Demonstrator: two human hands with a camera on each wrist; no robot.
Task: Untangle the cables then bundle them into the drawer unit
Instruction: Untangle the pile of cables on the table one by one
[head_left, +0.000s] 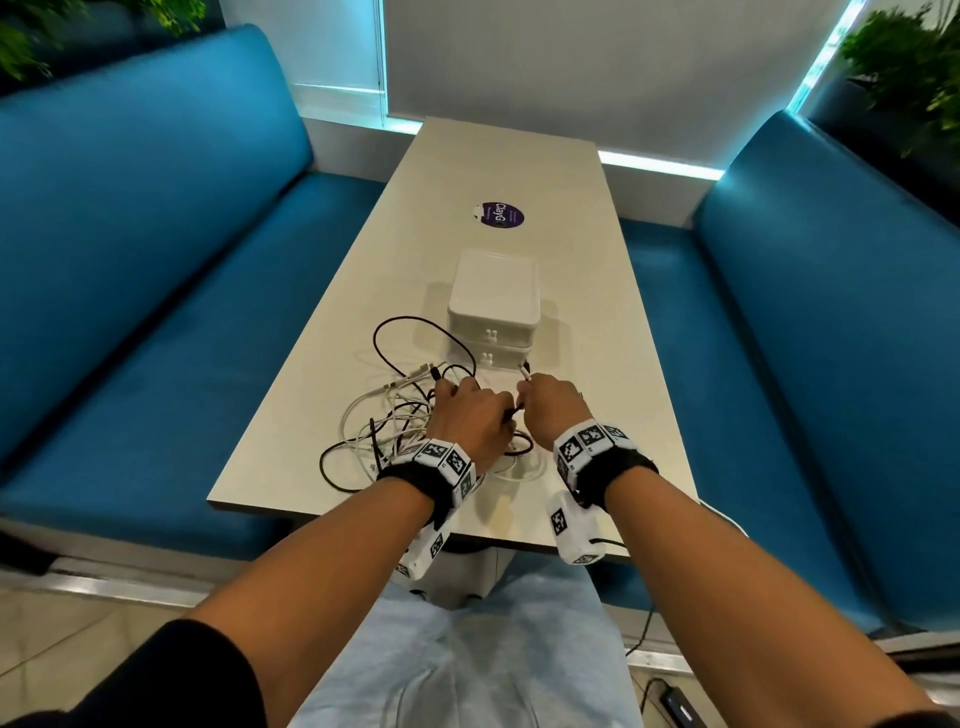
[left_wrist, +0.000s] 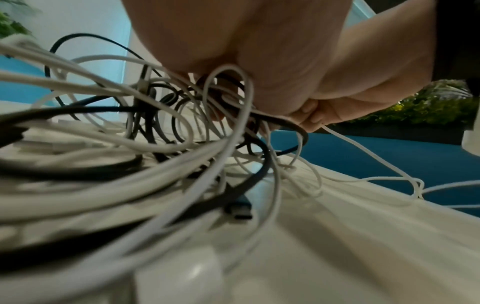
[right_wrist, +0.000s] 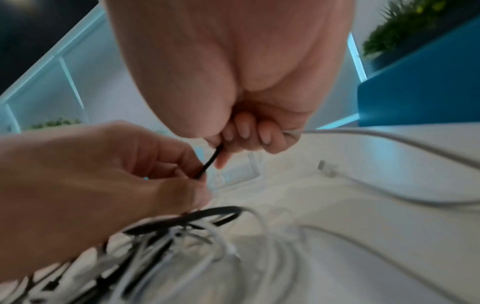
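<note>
A tangle of black and white cables (head_left: 387, 421) lies on the pale table (head_left: 519, 166), just in front of the white drawer unit (head_left: 493, 306), whose drawers are closed. My left hand (head_left: 470, 410) rests on the tangle's right side and pinches a short stretch of black cable (right_wrist: 210, 163). My right hand (head_left: 548, 405) is close beside it. Its curled fingers (right_wrist: 244, 131) grip the same black cable and a white cable (right_wrist: 363, 133). A white plug tip (head_left: 524, 372) sticks out past its knuckles. A black USB plug (left_wrist: 240, 210) lies loose under the left hand (left_wrist: 259, 61).
A round purple sticker (head_left: 501, 214) sits beyond the drawer unit. Blue benches (head_left: 156, 270) (head_left: 831, 364) flank the table. The table's near edge (head_left: 363, 517) runs just behind my wrists. Green plants (head_left: 904, 67) stand behind the benches.
</note>
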